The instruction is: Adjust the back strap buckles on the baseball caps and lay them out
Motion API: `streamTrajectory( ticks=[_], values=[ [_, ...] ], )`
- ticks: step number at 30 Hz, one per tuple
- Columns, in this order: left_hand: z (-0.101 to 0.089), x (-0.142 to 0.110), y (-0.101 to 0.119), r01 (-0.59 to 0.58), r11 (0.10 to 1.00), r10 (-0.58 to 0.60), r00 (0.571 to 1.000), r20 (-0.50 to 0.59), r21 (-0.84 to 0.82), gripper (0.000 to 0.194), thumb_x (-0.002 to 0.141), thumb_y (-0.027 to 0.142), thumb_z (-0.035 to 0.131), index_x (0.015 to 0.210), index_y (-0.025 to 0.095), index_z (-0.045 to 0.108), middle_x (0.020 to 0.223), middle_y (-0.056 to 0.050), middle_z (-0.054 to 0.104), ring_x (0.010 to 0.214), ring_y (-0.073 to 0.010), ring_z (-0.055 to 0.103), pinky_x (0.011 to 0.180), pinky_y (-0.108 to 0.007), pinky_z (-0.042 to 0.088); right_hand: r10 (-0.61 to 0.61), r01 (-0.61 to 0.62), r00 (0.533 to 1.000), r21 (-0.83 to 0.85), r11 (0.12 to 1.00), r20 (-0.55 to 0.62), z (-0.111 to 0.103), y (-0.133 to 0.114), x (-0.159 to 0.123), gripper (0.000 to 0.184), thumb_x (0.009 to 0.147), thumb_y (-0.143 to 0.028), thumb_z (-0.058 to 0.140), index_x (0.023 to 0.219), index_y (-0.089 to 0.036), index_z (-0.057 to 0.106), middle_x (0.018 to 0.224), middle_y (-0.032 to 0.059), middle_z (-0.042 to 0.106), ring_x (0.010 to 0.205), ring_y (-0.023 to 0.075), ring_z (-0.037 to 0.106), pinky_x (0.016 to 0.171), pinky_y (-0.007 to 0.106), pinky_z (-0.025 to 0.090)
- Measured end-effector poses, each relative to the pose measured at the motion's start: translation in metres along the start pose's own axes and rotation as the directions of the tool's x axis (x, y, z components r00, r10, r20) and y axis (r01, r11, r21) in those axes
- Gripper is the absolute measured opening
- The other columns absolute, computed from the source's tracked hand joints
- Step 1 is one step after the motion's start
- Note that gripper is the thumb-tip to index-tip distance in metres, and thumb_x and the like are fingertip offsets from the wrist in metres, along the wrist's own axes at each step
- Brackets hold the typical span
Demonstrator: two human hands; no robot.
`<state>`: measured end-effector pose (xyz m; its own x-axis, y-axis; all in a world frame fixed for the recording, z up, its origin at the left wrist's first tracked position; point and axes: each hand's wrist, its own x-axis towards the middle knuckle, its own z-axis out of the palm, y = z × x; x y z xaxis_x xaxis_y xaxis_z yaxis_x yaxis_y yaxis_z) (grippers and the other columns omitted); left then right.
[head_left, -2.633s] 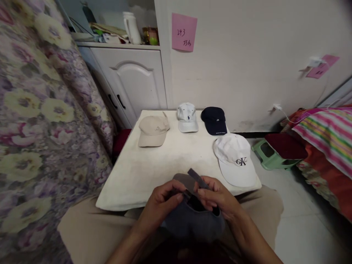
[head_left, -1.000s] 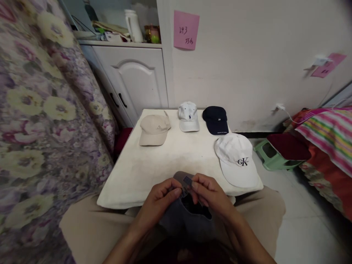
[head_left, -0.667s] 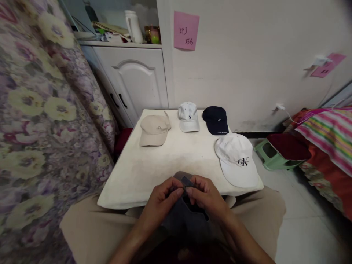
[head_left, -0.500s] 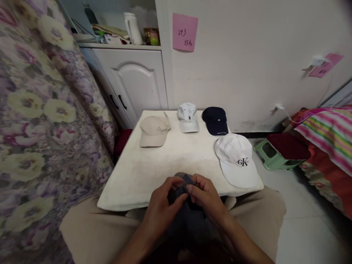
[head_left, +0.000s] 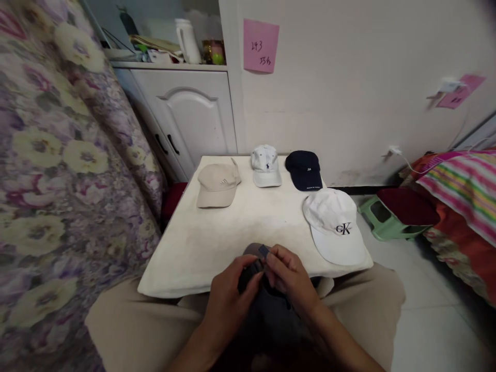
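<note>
A dark grey cap (head_left: 267, 315) rests in my lap at the table's near edge, with its back opening turned up. My left hand (head_left: 230, 297) and my right hand (head_left: 292, 281) both pinch the cap's back strap (head_left: 262, 252), fingertips nearly touching. My hands cover most of the strap and the closure. On the white table (head_left: 217, 243) lie a beige cap (head_left: 217, 183), a small white cap (head_left: 265, 165), a navy cap (head_left: 304, 169) and a white cap with a black logo (head_left: 335, 225).
A flowered cover (head_left: 58, 170) rises at the left. White cupboard doors (head_left: 186, 113) stand behind the table, with a jug (head_left: 186, 39) on the shelf above. A green stool (head_left: 391, 212) and a striped bed cover (head_left: 461, 191) are at the right.
The loose strap end that stuck up is now folded down between my fingers. My hands have drawn closer together over the cap's back. The caps on the table have not moved.
</note>
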<state>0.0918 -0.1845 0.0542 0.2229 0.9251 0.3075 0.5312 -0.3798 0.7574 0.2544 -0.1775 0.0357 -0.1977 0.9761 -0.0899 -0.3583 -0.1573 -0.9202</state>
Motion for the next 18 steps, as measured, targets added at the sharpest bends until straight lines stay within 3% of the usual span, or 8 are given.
streamTrajectory(
  ticks=[4, 7, 12, 18],
  values=[
    [-0.005, 0.0, 0.006, 0.006, 0.997, -0.006, 1.0, -0.007, -0.077, 0.017, 0.088, 0.024, 0.064, 0.105, 0.023, 0.064, 0.093, 0.0, 0.073, 0.085, -0.0167, 0.068, 0.076, -0.025, 0.051, -0.043, 0.043, 0.999, 0.015, 0.999, 0.0, -0.009, -0.005, 0.002, 0.03, 0.09, -0.045, 0.063, 0.085, -0.016, 0.06, 0.054, -0.0056, 0.055, 0.036, 0.0032, 0.028, 0.037, 0.019, 0.016],
    [-0.007, 0.001, 0.009, 0.021, 0.989, -0.023, 1.0, -0.012, -0.148, 0.015, 0.088, 0.025, 0.065, 0.102, 0.023, 0.065, 0.093, 0.0, 0.072, 0.085, -0.0162, 0.067, 0.076, -0.024, 0.051, 0.008, -0.014, 0.998, 0.085, 0.996, 0.063, -0.015, -0.01, 0.003, 0.028, 0.09, -0.041, 0.064, 0.084, -0.014, 0.062, 0.064, -0.0021, 0.06, 0.039, 0.0024, 0.03, 0.039, 0.019, 0.018],
    [-0.008, 0.001, 0.008, 0.046, 0.973, -0.052, 0.998, -0.022, -0.227, 0.013, 0.088, 0.025, 0.067, 0.101, 0.024, 0.065, 0.09, 0.002, 0.07, 0.084, -0.0145, 0.065, 0.076, -0.022, 0.049, 0.082, -0.133, 0.97, 0.214, 0.968, 0.23, -0.013, -0.014, 0.004, 0.028, 0.089, -0.039, 0.065, 0.077, -0.014, 0.06, 0.055, -0.0038, 0.052, 0.039, 0.0028, 0.026, 0.038, 0.019, 0.014],
    [-0.012, -0.001, 0.007, 0.031, 0.966, -0.047, 0.997, -0.056, -0.256, 0.014, 0.087, 0.024, 0.068, 0.101, 0.025, 0.066, 0.091, 0.003, 0.069, 0.085, -0.0142, 0.064, 0.077, -0.021, 0.049, 0.065, -0.127, 0.968, 0.247, 0.961, 0.243, -0.003, -0.009, 0.006, 0.03, 0.088, -0.04, 0.067, 0.076, -0.015, 0.058, 0.049, -0.0068, 0.046, 0.036, 0.002, 0.019, 0.035, 0.018, 0.01]
  ],
)
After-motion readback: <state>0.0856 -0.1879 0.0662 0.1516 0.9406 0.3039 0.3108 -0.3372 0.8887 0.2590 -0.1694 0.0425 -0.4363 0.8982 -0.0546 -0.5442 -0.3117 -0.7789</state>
